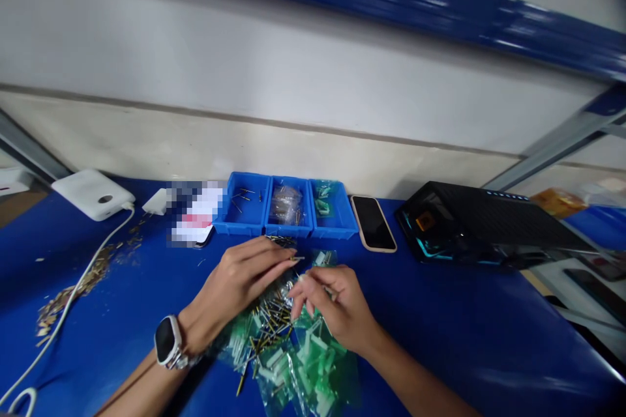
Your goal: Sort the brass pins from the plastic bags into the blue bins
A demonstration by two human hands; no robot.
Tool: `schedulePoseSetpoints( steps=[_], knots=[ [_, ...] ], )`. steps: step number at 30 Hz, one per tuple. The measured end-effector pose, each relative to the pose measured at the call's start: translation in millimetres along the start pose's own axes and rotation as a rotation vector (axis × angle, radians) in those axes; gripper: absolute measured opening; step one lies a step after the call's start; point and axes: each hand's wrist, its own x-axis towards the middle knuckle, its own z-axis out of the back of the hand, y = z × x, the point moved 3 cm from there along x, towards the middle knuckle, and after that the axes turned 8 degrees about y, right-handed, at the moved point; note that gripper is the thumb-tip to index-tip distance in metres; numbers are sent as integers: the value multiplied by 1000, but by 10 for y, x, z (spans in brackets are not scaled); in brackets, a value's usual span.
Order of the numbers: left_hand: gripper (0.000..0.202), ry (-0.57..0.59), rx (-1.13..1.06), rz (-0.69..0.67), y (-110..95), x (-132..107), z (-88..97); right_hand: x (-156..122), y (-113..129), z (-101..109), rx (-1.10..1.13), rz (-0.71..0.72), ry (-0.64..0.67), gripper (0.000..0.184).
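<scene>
My left hand (pixel 239 285), with a smartwatch (pixel 166 341) on its wrist, pinches a thin metal pin (pixel 296 258) between thumb and fingertips. My right hand (pixel 337 307) hovers close by with its fingers curled together, though anything in them is too small to tell. Just below both hands lies a loose heap of gold-tipped metal pins (pixel 271 320). It rests on clear plastic bags (pixel 306 365) of small white and green plastic parts. Several of these parts spill toward the front of the blue workbench (pixel 440 326).
Three blue parts bins (pixel 288 225) stand at the back, holding pins and bagged parts. A phone (pixel 373 223) and a black box-shaped device (pixel 489 225) sit to the right. To the left lie a white power bank (pixel 92 194), its cable and scattered brass pieces (pixel 83 288).
</scene>
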Motion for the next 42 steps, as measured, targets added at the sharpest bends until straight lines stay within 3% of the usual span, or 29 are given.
schedulePoseSetpoints(
  steps=[3, 7, 11, 14, 18, 22, 29, 33, 36, 39, 42],
  knots=[
    [17, -93, -123, 101, 50, -1, -8, -11, 15, 41, -27, 75, -3, 47],
    [11, -197, -139, 210, 79, 12, 46, 5, 13, 56, -130, 44, 9, 45],
    [27, -277, -14, 417, 212, 4, 189, 8, 33, 24, -217, 44, 33, 43],
    [37, -262, 126, 543, 357, -28, 278, 3, 29, 4, -263, 45, 46, 44],
    [42, -89, 161, 431, 411, -34, 271, 9, -22, 16, -324, 28, 51, 46],
    [26, 156, 126, 346, 351, -26, 129, 25, -60, 59, -374, 22, 44, 45],
    [20, 312, 340, 345, 299, 24, -140, 31, -33, 46, -410, -4, 53, 43],
    [17, 326, 340, 346, 291, 75, -183, 26, -30, 28, -414, 5, 57, 43],
    [19, 263, 248, 309, 271, 96, -153, 29, -38, 45, -418, 5, 52, 44],
    [21, 159, 5, 319, 261, 84, -115, 44, -43, 91, -403, -6, 16, 45],
    [23, 64, -291, 423, 262, 59, -119, 65, -48, 143, -375, -21, -47, 44]
  ],
)
